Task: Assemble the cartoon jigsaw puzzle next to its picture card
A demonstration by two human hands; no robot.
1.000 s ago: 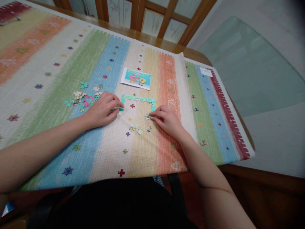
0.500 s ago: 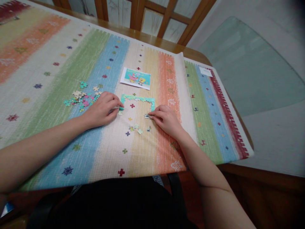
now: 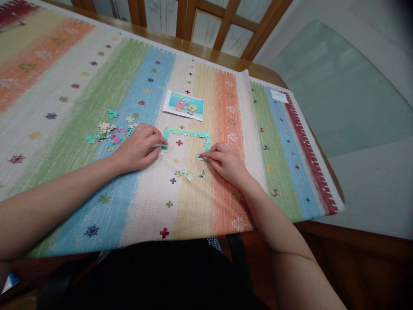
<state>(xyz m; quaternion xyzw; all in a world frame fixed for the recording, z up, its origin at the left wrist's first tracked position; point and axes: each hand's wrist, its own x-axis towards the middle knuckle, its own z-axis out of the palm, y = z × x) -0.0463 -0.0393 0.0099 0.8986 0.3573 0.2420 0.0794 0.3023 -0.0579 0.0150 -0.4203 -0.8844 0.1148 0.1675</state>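
1. Hardly anything has been moved since the earlier frame; both hands are kept at the partial jigsaw border point(image 3: 176, 131).
2. At the border's right side, a small puzzle piece point(image 3: 198, 157) is pinched between thumb and forefinger of the right hand point(image 3: 226, 161).
3. The border's left side is touched by the fingertips of the left hand point(image 3: 140, 146); whether a piece is gripped or merely pressed there cannot be told.
4. Nearer the body than the border, several loose pieces point(image 3: 189, 177) are scattered.
5. Left of the border, a jigsaw pile point(image 3: 116, 135) is partly hidden by the left hand.
6. Beyond the border, a cartoon picture card point(image 3: 185, 106) is laid on the striped tablecloth point(image 3: 155, 189).
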